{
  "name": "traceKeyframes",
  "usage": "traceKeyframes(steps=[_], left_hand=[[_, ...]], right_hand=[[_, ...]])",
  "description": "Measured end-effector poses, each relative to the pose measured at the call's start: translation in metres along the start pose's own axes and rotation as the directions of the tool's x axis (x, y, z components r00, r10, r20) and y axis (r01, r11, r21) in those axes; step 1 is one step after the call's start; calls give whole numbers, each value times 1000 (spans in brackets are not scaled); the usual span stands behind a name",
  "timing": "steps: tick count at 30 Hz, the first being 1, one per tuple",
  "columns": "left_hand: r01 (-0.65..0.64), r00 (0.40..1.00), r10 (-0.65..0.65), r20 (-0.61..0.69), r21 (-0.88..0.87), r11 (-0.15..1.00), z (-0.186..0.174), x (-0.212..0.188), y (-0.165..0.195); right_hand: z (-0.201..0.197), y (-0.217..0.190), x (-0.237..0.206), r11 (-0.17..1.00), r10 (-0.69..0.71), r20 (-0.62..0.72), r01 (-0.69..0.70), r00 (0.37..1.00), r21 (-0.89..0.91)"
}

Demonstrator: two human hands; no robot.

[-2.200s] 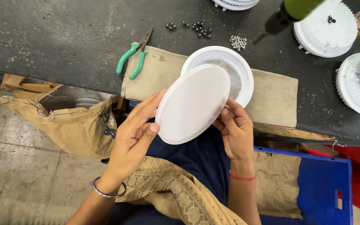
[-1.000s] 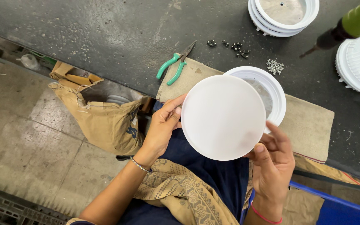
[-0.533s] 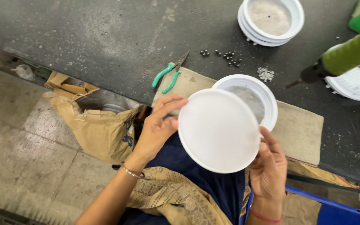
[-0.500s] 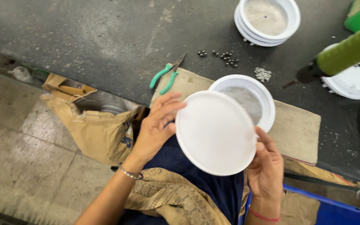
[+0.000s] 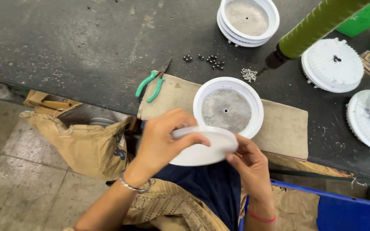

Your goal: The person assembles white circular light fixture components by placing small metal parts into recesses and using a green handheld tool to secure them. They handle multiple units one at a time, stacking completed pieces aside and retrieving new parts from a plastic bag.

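The white round disc (image 5: 202,147) sits tilted almost flat between both hands, over the person's lap and just below the edge of the dark workbench (image 5: 86,47), the largest thing in view. The left hand (image 5: 163,143) lies over the disc's left part with thumb and fingers wrapped around its rim, and the right hand (image 5: 249,164) pinches the right edge from below, so both hands are closed on it. Just beyond the disc, a folded tan cloth pad (image 5: 283,128) lies on the bench edge and bears a white round housing (image 5: 228,107) with a grey inner plate. To the left, below the bench, stands an open brown sack (image 5: 86,141); at the lower right is a blue crate (image 5: 343,211). A green-handled power driver (image 5: 313,25) hangs over the bench near a stack of white housings (image 5: 248,21). Green-handled pliers (image 5: 153,81) lie at the pad's left corner, and small dark screws (image 5: 213,60) lie scattered beyond.
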State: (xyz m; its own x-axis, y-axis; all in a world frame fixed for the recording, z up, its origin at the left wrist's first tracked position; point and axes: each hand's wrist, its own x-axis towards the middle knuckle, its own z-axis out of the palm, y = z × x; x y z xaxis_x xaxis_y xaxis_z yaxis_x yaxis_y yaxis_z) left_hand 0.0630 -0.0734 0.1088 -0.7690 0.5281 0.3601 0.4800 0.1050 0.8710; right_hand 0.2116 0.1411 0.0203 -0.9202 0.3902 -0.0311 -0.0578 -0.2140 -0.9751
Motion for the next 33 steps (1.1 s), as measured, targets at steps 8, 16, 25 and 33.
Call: traceKeyframes(steps=[8, 16, 25, 33], left_hand=[[57, 998, -55, 22, -82, 995, -4, -9, -11], [310, 946, -323, 42, -414, 856, 3, -44, -53], [222, 968, -250, -39, -343, 913, -9, -50, -58], [191, 966, -248, -72, -448, 873, 2, -41, -55]], right_hand=[[-35, 31, -2, 991, -104, -226, 120, 969, 58], [-46, 53, -7, 952, -153, -129, 181, 980, 247], [-21, 43, -9, 993, -65, -64, 71, 996, 99], [-7, 24, -8, 993, -113, -141, 118, 984, 30]])
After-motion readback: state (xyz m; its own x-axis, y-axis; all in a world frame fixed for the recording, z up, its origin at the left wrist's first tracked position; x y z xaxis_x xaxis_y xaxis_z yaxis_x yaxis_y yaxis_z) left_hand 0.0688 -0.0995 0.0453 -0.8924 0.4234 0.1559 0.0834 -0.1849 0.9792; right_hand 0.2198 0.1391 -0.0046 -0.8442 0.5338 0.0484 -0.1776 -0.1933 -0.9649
